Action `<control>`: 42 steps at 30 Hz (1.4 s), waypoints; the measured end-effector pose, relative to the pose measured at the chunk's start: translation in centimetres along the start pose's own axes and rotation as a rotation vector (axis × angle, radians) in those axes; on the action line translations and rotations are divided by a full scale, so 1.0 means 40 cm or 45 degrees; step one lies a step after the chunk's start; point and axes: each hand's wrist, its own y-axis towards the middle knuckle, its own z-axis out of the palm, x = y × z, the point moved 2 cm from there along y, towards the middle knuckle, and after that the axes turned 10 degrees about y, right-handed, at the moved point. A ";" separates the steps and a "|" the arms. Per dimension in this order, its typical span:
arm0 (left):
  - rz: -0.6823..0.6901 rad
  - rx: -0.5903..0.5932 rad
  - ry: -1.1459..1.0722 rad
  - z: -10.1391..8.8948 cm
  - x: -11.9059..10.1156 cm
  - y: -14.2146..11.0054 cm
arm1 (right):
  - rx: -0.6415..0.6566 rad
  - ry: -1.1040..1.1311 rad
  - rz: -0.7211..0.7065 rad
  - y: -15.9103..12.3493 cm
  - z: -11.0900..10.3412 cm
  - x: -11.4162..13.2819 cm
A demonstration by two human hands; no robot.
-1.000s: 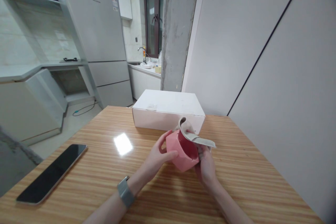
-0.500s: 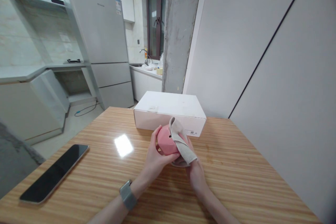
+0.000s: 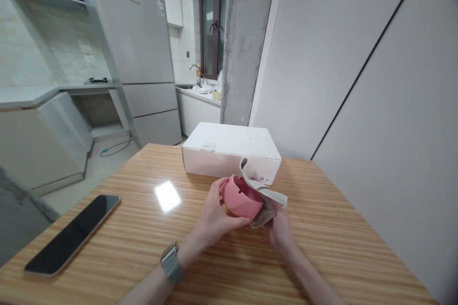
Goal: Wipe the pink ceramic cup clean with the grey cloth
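Note:
My left hand (image 3: 212,214) is closed around the side of a pink faceted bowl (image 3: 239,202), thumb low and fingers behind it. The bowl is tilted, its hollow inside facing up and to the right, and a small dark notch shows at its rim. A grey cloth (image 3: 264,196) bunches against the bowl's right side, partly over the opening. My right hand (image 3: 281,228) grips this cloth from the right, with most of its fingers hidden under the fabric. Both hands are above the wooden table, in front of a white box (image 3: 214,161).
A black phone (image 3: 73,236) lies on the left of the wooden table (image 3: 143,257). Past the table stand a tall fridge (image 3: 143,43), a counter with a sink faucet (image 3: 195,69), and a concrete pillar (image 3: 246,43). A white wall (image 3: 322,57) borders the right side.
The bowl has moved slightly right and turned, so more of its inside shows. My right hand and the cloth have shifted right, off part of the bowl.

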 end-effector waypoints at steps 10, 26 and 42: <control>-0.526 0.115 -0.876 -0.003 0.013 0.009 | -0.111 0.251 0.139 0.004 0.003 -0.017; -0.173 -0.376 -0.210 0.040 -0.020 -0.019 | -0.113 0.289 0.075 -0.040 0.043 -0.028; -0.116 0.017 -0.240 0.001 0.022 0.009 | 0.083 0.392 0.294 0.004 0.039 0.006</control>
